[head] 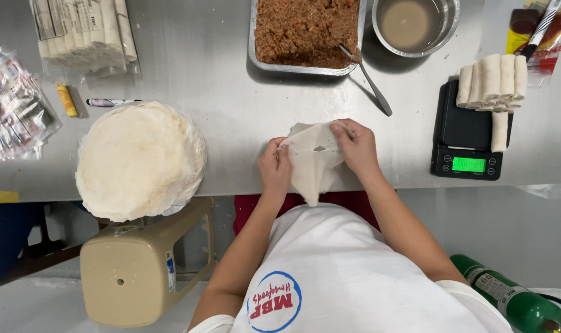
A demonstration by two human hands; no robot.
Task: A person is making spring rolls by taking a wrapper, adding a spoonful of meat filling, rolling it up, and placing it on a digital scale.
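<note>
A thin white wrapper (312, 168) with filling inside lies at the near edge of the steel table (225, 74), its lower corner hanging toward me. My left hand (274, 166) pinches its left side. Over the upper right side, my right hand (354, 145) presses fingers onto the fold. A metal tray of brown minced filling (305, 31) stands beyond, with a spoon (370, 80) leaning out of it. Finished rolls (491, 77) lie on a black scale (469, 139) to the right.
A round stack of wrappers (138, 157) lies at the left on plastic. A metal bowl of cloudy liquid (414, 23) stands at the back. Packets (83, 34) and bags (12, 105) sit at the far left. A beige stool (138, 265) and a green cylinder (509, 296) stand below.
</note>
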